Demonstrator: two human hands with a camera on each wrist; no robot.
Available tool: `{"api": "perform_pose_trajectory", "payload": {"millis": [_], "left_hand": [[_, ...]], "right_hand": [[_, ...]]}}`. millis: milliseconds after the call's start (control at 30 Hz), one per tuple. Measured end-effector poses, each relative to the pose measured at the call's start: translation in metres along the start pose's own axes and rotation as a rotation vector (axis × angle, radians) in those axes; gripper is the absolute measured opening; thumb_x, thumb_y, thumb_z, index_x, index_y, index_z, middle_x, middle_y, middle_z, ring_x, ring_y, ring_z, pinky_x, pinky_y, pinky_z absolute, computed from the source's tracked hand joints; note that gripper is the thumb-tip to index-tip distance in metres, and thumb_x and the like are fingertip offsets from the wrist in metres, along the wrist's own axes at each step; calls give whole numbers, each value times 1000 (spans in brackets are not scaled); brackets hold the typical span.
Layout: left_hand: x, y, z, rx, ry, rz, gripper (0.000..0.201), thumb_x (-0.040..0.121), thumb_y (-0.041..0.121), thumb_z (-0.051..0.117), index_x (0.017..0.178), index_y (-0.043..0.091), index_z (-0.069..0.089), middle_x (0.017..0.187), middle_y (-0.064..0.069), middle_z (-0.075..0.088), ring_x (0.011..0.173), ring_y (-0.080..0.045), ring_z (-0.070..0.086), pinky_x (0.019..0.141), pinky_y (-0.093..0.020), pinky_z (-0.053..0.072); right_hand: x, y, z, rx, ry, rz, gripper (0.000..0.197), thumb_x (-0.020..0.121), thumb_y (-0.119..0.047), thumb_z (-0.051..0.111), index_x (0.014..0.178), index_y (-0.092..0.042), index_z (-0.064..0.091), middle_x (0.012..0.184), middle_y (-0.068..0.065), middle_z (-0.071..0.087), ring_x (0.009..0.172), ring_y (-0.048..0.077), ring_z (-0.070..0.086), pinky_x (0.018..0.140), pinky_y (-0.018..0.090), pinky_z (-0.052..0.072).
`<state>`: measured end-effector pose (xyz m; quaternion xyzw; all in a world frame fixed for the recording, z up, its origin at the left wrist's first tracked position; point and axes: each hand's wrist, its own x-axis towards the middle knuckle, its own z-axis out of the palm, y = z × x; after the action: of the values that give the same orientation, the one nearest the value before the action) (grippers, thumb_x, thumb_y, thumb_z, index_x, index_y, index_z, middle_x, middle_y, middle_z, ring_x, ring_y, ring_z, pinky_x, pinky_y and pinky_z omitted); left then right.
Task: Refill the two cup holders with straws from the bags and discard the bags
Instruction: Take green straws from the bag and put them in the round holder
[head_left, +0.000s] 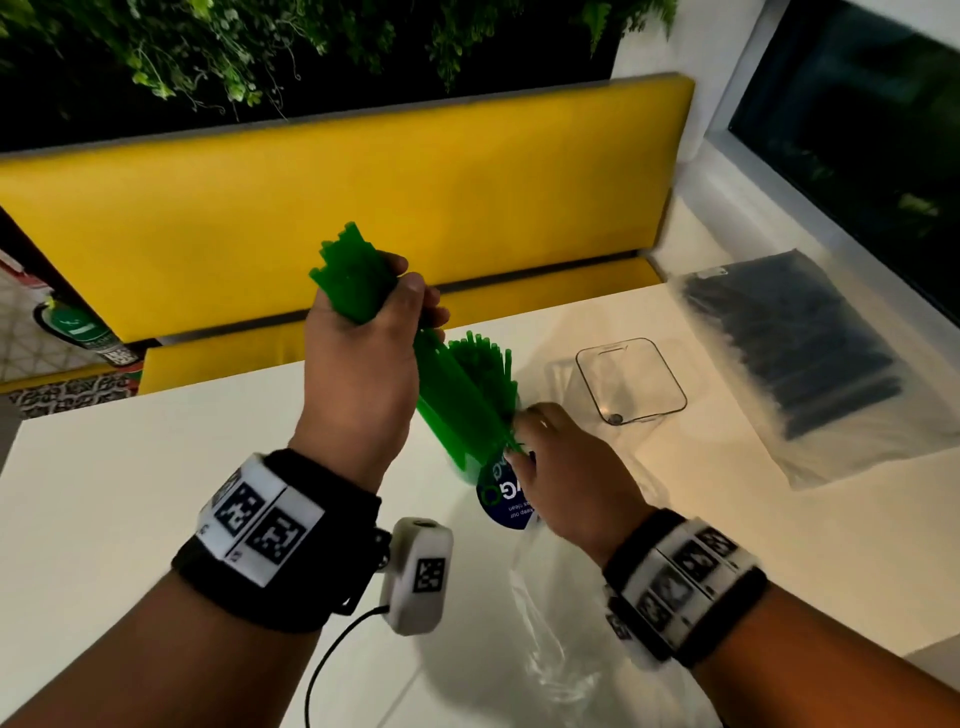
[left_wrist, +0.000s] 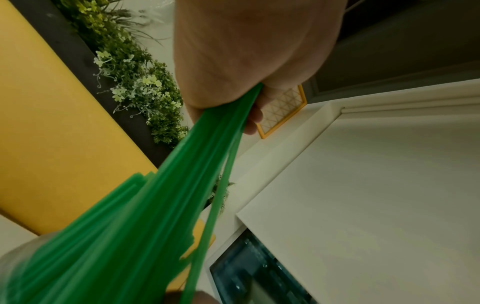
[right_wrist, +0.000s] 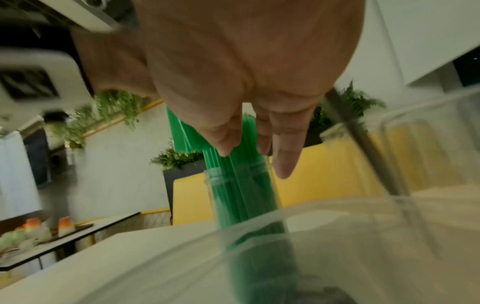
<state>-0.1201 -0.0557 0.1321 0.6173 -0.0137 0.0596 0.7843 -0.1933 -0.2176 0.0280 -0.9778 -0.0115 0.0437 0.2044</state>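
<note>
My left hand (head_left: 363, 343) grips the upper part of a thick bundle of green straws (head_left: 353, 275). The bundle slants down to the right, and its lower ends stand in a clear cup holder (head_left: 467, 457) that holds more green straws (head_left: 483, 364). The left wrist view shows the fingers (left_wrist: 249, 115) curled round the same straws (left_wrist: 155, 216). My right hand (head_left: 550, 457) is at the holder's near right side, its straight fingers (right_wrist: 285, 156) against the straws (right_wrist: 241, 185) at the rim (right_wrist: 210, 176). A second clear holder (head_left: 631, 382) stands empty further right.
A limp clear bag (head_left: 550, 639) with a blue label (head_left: 506, 501) lies on the white table (head_left: 130, 493) under my right wrist. A sealed bag of black straws (head_left: 795, 353) lies at the far right. A yellow bench (head_left: 337, 182) runs behind the table.
</note>
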Motion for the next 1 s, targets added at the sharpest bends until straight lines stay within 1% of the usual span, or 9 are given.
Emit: {"api": "perform_pose_trajectory", "payload": {"millis": [167, 267, 367, 433, 533, 667, 767, 900, 1000], "left_hand": [[19, -14, 4, 2, 107, -1, 8, 95, 9, 56, 97, 17, 55, 75, -5, 64, 69, -22, 63, 70, -44, 50], [25, -17, 5, -8, 142, 42, 12, 94, 7, 55, 92, 19, 55, 70, 1, 63, 68, -23, 60, 68, -42, 49], [29, -21, 7, -9, 161, 98, 11, 94, 7, 55, 91, 18, 54, 68, 2, 62, 67, -25, 58, 65, -41, 47], [30, -25, 8, 10, 157, 144, 8, 93, 9, 55, 92, 16, 53, 69, 0, 61, 66, -27, 56, 63, -42, 46], [29, -32, 11, 35, 119, 197, 4, 96, 6, 54, 96, 8, 50, 72, -6, 59, 66, -28, 56, 64, -39, 47], [27, -39, 14, 31, 97, 248, 8, 96, 4, 53, 101, -3, 50, 77, -19, 57, 68, -27, 57, 66, -34, 49], [24, -45, 11, 77, 56, 291, 15, 97, 3, 54, 101, -11, 51, 80, -29, 58, 69, -26, 60, 65, -29, 50], [15, -56, 5, 200, -21, 303, 16, 95, 12, 57, 96, -4, 54, 80, -15, 64, 75, -30, 64, 70, -43, 54], [5, -76, 3, 340, -64, 254, 16, 92, 19, 61, 98, 5, 58, 88, -4, 67, 85, -18, 65, 79, -38, 55]], "right_hand": [[28, 8, 9, -28, 41, 2, 20, 97, -32, 52, 106, -20, 65, 134, -7, 52, 85, 23, 68, 65, 28, 48], [29, 10, 5, 17, 29, -9, 20, 97, -32, 54, 105, -21, 68, 131, -9, 55, 89, 20, 67, 72, 31, 52], [30, 8, 2, 34, -6, 2, 32, 94, -45, 55, 113, -23, 69, 133, -10, 55, 100, 16, 66, 82, 32, 53], [30, 5, -1, 32, 21, 7, 45, 93, -56, 45, 110, -23, 71, 128, -10, 58, 97, 15, 67, 80, 31, 54], [33, 3, -5, -23, 21, 1, 51, 100, -51, 32, 104, -20, 73, 119, -6, 61, 89, 17, 67, 75, 32, 53], [41, 5, -7, -101, 40, -11, 45, 102, -44, 37, 92, -16, 72, 103, 0, 62, 75, 22, 63, 62, 28, 42], [46, 3, -8, -128, 34, 4, 45, 100, -45, 43, 84, -14, 71, 94, 1, 61, 72, 24, 62, 59, 28, 36], [51, 2, -9, -128, 10, 11, 40, 95, -49, 50, 89, -17, 74, 94, 0, 62, 79, 22, 63, 62, 30, 45], [52, 1, -10, -118, 3, 4, 37, 92, -51, 55, 95, -20, 75, 97, -1, 64, 82, 21, 65, 62, 30, 45]]}}
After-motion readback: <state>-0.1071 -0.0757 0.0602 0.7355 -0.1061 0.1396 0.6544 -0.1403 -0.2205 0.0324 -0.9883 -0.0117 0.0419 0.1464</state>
